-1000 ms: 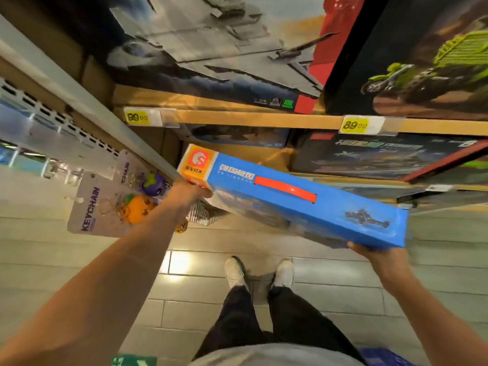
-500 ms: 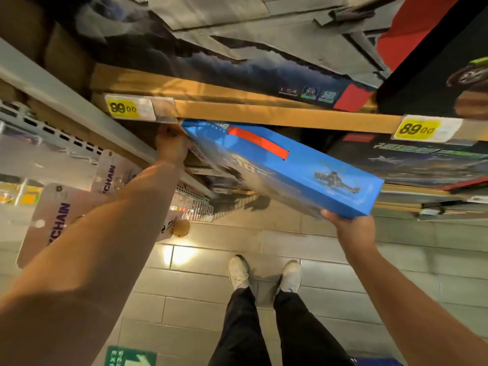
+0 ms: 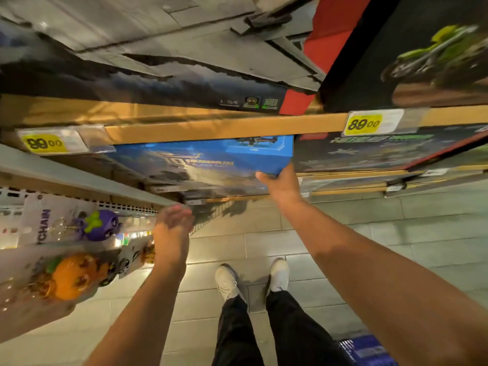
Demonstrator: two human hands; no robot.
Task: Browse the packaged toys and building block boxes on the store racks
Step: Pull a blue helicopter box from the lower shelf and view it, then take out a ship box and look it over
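A blue building block box [image 3: 206, 162] with a helicopter picture stands on the second shelf, under the wooden shelf edge [image 3: 211, 125]. My right hand [image 3: 280, 180] holds its lower right corner, the thumb against the box front. My left hand [image 3: 173, 220] hangs free below the shelf, blurred, fingers loosely bent, holding nothing. Above the shelf edge stand a large box with a grey jet [image 3: 163, 62] and a black box with a green motorcycle [image 3: 422, 56].
Yellow price tags [image 3: 363, 124] sit on the shelf edge. A dark green-lettered box [image 3: 383, 151] stands right of the blue one. Keychain packs [image 3: 76, 260] hang at the left. A blue basket [image 3: 367, 350] is by my feet on the tiled floor.
The blue box went from tilted in both hands onto the second shelf, now standing face out. My left hand let go and dropped away; my right hand stayed on the corner.
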